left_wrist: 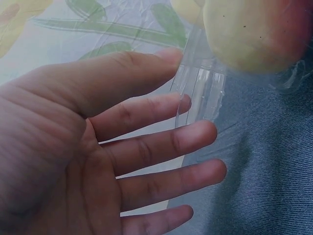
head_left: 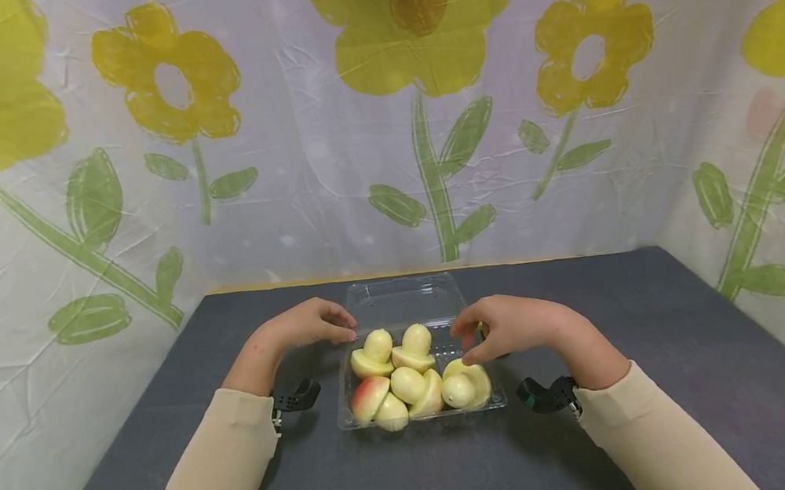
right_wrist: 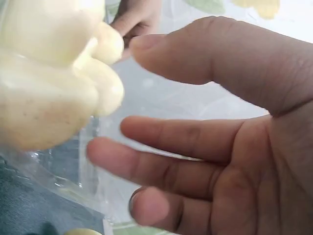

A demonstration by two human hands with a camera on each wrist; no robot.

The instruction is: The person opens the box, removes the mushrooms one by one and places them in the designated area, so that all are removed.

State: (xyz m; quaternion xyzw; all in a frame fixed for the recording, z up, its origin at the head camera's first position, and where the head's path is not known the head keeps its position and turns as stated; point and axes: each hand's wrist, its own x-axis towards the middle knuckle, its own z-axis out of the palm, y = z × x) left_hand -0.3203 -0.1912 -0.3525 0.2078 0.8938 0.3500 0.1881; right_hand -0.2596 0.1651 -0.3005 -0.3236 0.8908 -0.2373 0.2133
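Observation:
A clear plastic clamshell box (head_left: 346, 407) lies on the table with its lid (head_left: 405, 299) folded back. Inside sit several pale yellow, mushroom-shaped pieces (head_left: 407, 385), one blushed red (left_wrist: 259, 36). My left hand (head_left: 311, 324) is at the box's back left corner, thumb and fingers spread apart around its side; whether they touch the plastic I cannot tell. Over the right side hovers my right hand (head_left: 514, 324), its fingers loosely bent and holding nothing. The right wrist view shows a gap between those fingers (right_wrist: 161, 166) and the pale pieces (right_wrist: 49, 103).
Partly hidden behind the right hand, a small yellowish thing (head_left: 481, 331) shows by the box. The dark grey table (head_left: 443, 477) reaches back to a hanging cloth (head_left: 300, 167) painted with yellow flowers. Black wrist devices (head_left: 547, 394) sit under both forearms.

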